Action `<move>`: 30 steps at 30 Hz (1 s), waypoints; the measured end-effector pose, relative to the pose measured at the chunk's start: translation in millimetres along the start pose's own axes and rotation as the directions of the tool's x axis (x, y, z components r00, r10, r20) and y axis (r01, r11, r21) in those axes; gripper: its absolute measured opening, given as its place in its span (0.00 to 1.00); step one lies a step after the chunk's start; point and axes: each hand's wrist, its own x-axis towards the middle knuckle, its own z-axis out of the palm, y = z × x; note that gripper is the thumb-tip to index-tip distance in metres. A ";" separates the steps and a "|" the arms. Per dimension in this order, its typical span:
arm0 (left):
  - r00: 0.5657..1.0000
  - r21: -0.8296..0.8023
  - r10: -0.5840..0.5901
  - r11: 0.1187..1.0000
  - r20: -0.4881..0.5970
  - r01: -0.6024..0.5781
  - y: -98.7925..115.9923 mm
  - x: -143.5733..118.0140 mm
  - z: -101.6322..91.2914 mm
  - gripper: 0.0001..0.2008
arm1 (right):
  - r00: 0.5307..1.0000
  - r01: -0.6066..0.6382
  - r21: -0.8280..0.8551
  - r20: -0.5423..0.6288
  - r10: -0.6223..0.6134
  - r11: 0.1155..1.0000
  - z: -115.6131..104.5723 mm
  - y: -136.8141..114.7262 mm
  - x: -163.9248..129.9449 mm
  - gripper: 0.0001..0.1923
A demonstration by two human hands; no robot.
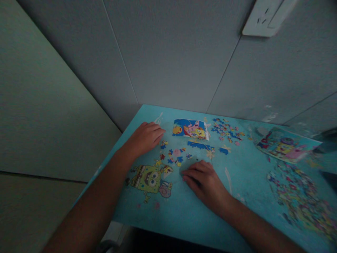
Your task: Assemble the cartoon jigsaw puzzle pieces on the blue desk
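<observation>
My left hand (150, 137) lies palm down on the blue table, fingers loosely extended and holding nothing that I can see. Just right of it are a picture card (190, 129) with cartoon figures and a small joined group of puzzle pieces (163, 144). My right hand (201, 178) rests lower down, its thumb and fingers curled together. Whatever might be between those fingertips is too small and dark to make out. Between the hands lie several loose puzzle pieces (179, 160). A joined blue strip of puzzle (200, 146) sits below the card.
More loose puzzle pieces (228, 130) are spread at the back. At the right, a second picture sheet (288, 144) stands near a large blurred pile of pieces (300, 193). The table (189, 218) bears a printed cartoon and meets a grey wall (173, 56) with a socket (263, 19).
</observation>
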 end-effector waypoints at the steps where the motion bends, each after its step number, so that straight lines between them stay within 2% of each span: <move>1: 1.000 0.002 0.001 1.000 0.000 -0.001 0.1 0.2 -0.2 0.12 | 1.000 -0.001 -0.003 -0.008 0.001 1.000 0.2 1.5 0.5 0.08; 7: 1.000 0.011 -0.005 1.000 0.011 0.005 0.7 1.1 -1.6 0.12 | 0.998 -0.013 -0.105 -0.068 0.006 0.994 -1.0 13.4 14.4 0.11; 13: 1.000 0.003 0.004 1.000 -0.015 -0.004 1.8 1.7 -1.8 0.11 | 1.000 -0.015 -0.249 -0.008 0.013 0.968 -2.6 16.3 37.8 0.18; 15: 1.000 0.000 0.009 1.000 -0.017 -0.009 3.0 2.0 -1.8 0.11 | 1.000 -0.020 -0.264 -0.004 0.020 0.964 -1.7 16.1 42.7 0.17; 23: 1.000 0.013 0.023 1.000 -0.007 -0.023 7.8 3.2 -6.0 0.11 | 0.997 -0.062 -0.132 -0.055 0.055 0.989 1.6 25.7 44.3 0.07; 30: 1.000 0.005 0.011 1.000 0.015 -0.011 8.0 3.7 -5.7 0.11 | 0.997 -0.046 -0.108 -0.066 0.039 0.993 3.4 29.6 41.4 0.12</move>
